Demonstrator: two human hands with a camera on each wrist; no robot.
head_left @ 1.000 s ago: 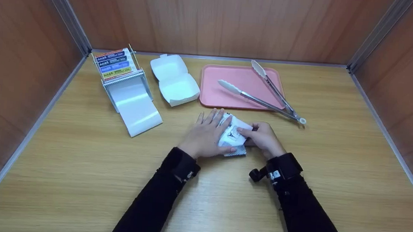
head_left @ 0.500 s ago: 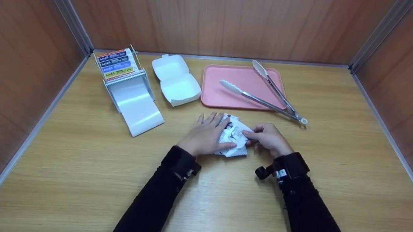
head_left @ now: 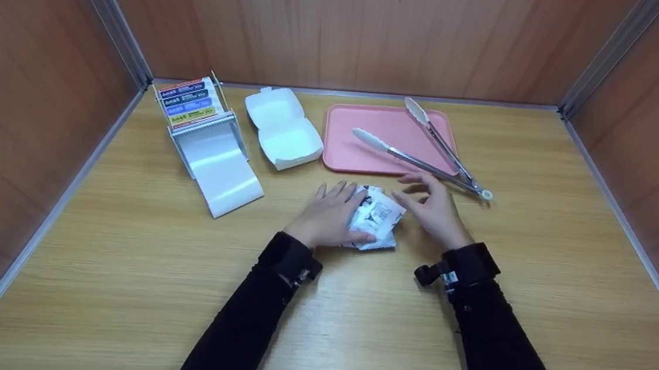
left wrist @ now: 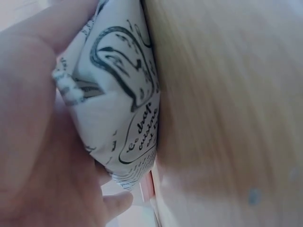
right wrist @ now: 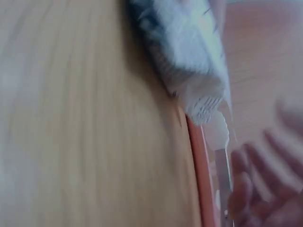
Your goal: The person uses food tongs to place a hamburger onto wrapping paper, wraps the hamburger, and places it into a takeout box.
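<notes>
At the middle of the table (head_left: 354,322), head view: one printed paper packet (head_left: 382,218). Left hand (head_left: 329,220) at its nine o'clock, fingers spread flat and resting on it, no clench. Right hand (head_left: 433,214) at three o'clock, just beside the packet, fingers loosely bent, grip released, nothing held. Two dark sleeves, two black wrist cuffs.

Twelve o'clock of the packet: one pink tray (head_left: 364,117) with one pair of tongs (head_left: 391,151); two arms spread, two whitish tips, hinge end past the tray's rim at four o'clock. Ten o'clock: one white hinged box (head_left: 292,141), lid folded back. Farther out, between nine and ten: one dispenser (head_left: 203,125), four coloured bands on its printed face, one white sheet (head_left: 221,176) hanging out toward five o'clock.

Left wrist view: same packet at eleven o'clock, black script and drawings on white; hand against it from nine, one fingertip beyond its six o'clock end.

Right wrist view, blurred: packet at twelve, right hand at four, fingers apart, clear of the packet; one tong tip between.
</notes>
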